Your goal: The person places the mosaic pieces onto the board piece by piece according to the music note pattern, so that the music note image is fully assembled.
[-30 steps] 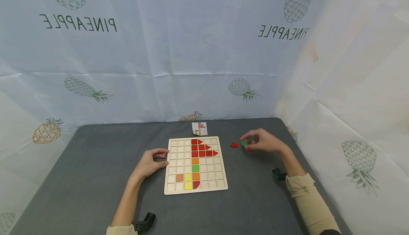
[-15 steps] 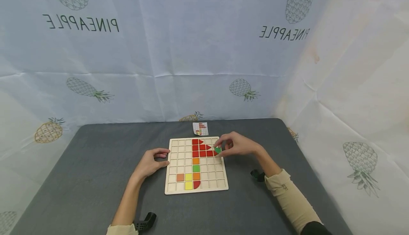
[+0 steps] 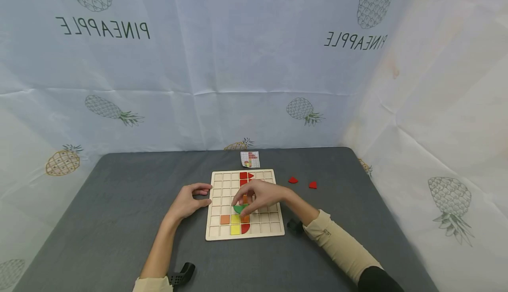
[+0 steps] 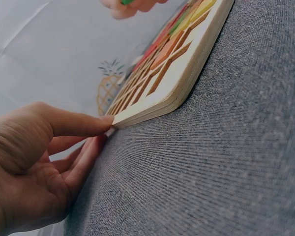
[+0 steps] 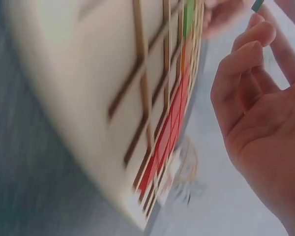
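Note:
My right hand (image 3: 262, 193) pinches a green rounded piece (image 3: 239, 208) between thumb and fingers, above the middle of the wooden grid board (image 3: 263, 229). Only a green edge of that piece shows in the right wrist view. My left hand (image 3: 189, 201) rests against the board's left edge, thumb and fingertips touching it at separate spots. Red squares and a red triangle (image 3: 250, 175) sit in the upper cells, partly covered by my right hand. Lower down lie an orange square (image 3: 225, 219), yellow squares (image 3: 235, 229) and a red quarter-circle (image 3: 245, 228).
Two loose red pieces (image 3: 293, 180) lie on the grey tabletop (image 3: 317, 239), right of the board. A small printed pattern card (image 3: 250, 159) lies behind the board. White pineapple-print cloth (image 3: 222, 62) hangs at the back and right.
My right hand has carried the green piece leftward, from beside the red pieces on the right to over the board's middle. My left hand has stayed at the board's edge.

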`<state>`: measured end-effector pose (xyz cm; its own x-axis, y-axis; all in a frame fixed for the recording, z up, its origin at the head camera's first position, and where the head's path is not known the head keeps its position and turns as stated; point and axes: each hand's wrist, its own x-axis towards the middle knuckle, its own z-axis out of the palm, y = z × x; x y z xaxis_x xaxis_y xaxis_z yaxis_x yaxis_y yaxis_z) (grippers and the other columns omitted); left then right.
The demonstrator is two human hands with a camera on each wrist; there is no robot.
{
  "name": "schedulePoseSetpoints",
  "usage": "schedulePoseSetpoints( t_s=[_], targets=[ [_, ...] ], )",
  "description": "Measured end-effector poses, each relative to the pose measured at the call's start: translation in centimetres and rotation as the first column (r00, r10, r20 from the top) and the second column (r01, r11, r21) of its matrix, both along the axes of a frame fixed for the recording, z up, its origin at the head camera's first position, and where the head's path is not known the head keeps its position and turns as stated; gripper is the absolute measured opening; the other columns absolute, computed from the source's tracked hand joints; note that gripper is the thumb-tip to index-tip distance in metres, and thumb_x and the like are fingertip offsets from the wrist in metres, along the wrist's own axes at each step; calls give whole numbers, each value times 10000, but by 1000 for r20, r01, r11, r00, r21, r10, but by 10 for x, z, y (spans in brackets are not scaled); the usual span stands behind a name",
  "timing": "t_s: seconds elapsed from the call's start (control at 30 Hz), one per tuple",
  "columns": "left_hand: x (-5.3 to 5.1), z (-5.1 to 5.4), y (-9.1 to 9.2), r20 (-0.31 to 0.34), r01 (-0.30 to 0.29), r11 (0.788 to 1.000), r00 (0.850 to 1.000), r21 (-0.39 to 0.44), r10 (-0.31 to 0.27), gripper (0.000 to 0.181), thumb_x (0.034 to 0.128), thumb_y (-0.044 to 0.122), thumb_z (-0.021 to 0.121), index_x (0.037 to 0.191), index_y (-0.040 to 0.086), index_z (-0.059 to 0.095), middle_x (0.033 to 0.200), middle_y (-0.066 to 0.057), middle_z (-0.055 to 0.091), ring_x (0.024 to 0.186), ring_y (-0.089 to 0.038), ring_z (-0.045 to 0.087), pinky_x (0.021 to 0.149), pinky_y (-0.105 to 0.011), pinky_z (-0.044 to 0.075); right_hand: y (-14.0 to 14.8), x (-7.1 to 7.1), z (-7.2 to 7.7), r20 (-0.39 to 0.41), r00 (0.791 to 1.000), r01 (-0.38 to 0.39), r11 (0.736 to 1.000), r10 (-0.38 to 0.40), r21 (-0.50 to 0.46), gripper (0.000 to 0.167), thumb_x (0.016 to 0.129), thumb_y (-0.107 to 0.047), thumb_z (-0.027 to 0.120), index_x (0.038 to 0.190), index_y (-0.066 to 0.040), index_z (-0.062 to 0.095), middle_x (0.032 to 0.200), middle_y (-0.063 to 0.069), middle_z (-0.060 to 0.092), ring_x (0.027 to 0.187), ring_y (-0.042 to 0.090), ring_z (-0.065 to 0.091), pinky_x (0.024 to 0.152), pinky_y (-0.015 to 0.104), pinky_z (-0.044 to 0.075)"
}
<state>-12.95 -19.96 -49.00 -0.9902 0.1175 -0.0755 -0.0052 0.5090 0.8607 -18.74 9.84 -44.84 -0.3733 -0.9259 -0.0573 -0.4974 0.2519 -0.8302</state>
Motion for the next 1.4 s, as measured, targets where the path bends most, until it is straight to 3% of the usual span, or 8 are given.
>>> schedulePoseSetpoints(
  t_s=[0.3, 0.47, 0.8, 1.27, 1.4],
  targets=[
    [-1, 2, 1, 5, 2, 1000, 1000, -5, -2, 465, 917, 55, 824, 1364, -13, 715, 1279, -224, 735, 1184, -338, 689, 889, -273, 539, -34, 20, -5, -90, 992, -79, 992, 88, 103, 311, 934, -235, 883, 1223, -148, 807, 1021, 31, 726, 685, 26, 578, 690, 162, 507],
    [0, 1, 0, 2, 14, 1000, 1000, -1, -14, 464, 919, 54, 827, 1363, -17, 713, 1286, -231, 733, 1189, -347, 690, 899, -304, 545, -45, 28, -7, -121, 986, -95, 986, 112, 140, 281, 932, -233, 885, 1187, -140, 813, 1018, 18, 763, 654, 8, 578, 671, 153, 506],
    [1, 0, 0, -5, 13, 1000, 1000, 6, -13, 468, 910, 42, 833, 1358, -24, 714, 1291, -233, 736, 1187, -343, 697, 893, -307, 548, -50, 36, -5, -182, 977, -72, 974, 112, 213, 206, 969, -217, 843, 1164, -158, 816, 968, -55, 779, 666, -16, 583, 665, 146, 482],
    [1, 2, 0, -6, 18, 1000, 1000, 2, -18, 466, 917, 45, 832, 1361, -26, 712, 1299, -233, 737, 1189, -343, 699, 911, -335, 550, -56, 41, -5, -341, 930, -43, 962, 137, 270, 210, 948, -309, 865, 1137, -234, 813, 1000, -119, 763, 864, -59, 643, 760, 80, 455],
    [1, 1, -1, -10, 19, 1000, 1000, 4, -19, 466, 915, 44, 832, 1361, -25, 713, 1302, -231, 737, 1189, -341, 698, 901, -307, 547, -56, 41, -6, -345, 930, -27, 960, 127, 280, 195, 959, -283, 849, 1145, -236, 813, 1010, -123, 758, 880, -57, 642, 763, 84, 459]
  ],
)
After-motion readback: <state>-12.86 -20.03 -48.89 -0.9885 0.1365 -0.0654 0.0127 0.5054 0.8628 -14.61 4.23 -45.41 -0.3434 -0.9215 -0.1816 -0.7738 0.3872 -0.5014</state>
